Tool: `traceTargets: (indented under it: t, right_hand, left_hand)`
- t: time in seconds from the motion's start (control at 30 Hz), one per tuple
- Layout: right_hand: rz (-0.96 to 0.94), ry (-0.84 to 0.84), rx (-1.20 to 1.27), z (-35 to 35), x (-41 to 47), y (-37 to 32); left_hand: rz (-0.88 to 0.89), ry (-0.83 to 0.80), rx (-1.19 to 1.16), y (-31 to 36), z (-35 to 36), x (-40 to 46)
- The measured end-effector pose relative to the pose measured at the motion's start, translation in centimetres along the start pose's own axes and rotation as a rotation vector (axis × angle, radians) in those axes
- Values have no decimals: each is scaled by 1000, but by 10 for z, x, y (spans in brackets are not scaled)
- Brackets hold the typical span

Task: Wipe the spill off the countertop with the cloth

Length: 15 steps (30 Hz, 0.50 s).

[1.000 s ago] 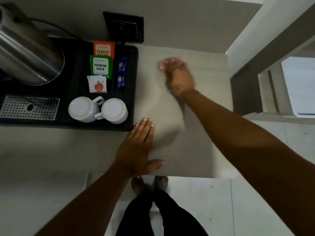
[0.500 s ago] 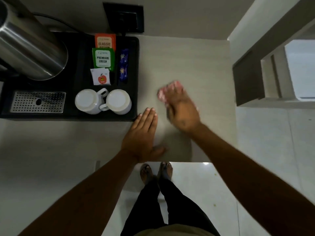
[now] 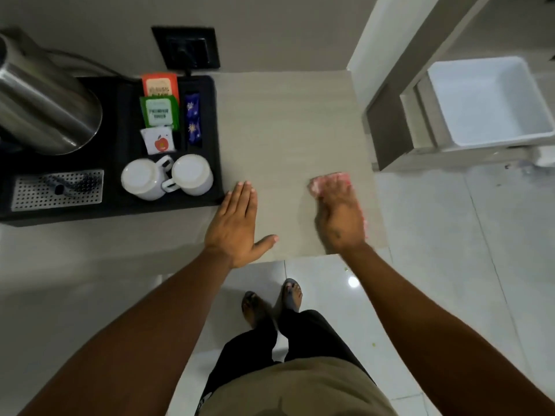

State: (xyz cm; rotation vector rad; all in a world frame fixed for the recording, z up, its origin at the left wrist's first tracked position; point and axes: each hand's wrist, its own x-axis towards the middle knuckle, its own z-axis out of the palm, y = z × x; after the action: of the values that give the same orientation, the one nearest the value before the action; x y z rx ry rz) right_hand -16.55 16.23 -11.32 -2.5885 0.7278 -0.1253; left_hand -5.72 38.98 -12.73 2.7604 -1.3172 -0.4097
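While the left hand (image 3: 237, 223) lies flat with fingers spread, the right hand (image 3: 341, 219) presses the pink cloth (image 3: 329, 182) at the surface's (image 3: 285, 124) four o'clock. It looks soft and light; bunch its middle.

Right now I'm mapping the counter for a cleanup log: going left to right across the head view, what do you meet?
Steel kettle → perforated drip grate → two upturned white mugs → left hand → right hand on the pink cloth → white bin.
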Motion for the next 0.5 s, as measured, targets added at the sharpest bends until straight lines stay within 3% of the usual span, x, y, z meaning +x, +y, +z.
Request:
traceTargets:
  t: [0.1, 0.2, 0.5]
  right_hand:
    - [-196, -26, 1, 11, -36, -27]
    - [-243, -73, -36, 2, -54, -8]
    - [111, -39, 52, -42, 3, 55]
  left_hand:
    - [-9, 13, 1, 1, 1, 0]
    - [-2, 16, -8, 0, 2, 1]
    - [-3, 25, 0, 1, 6, 2]
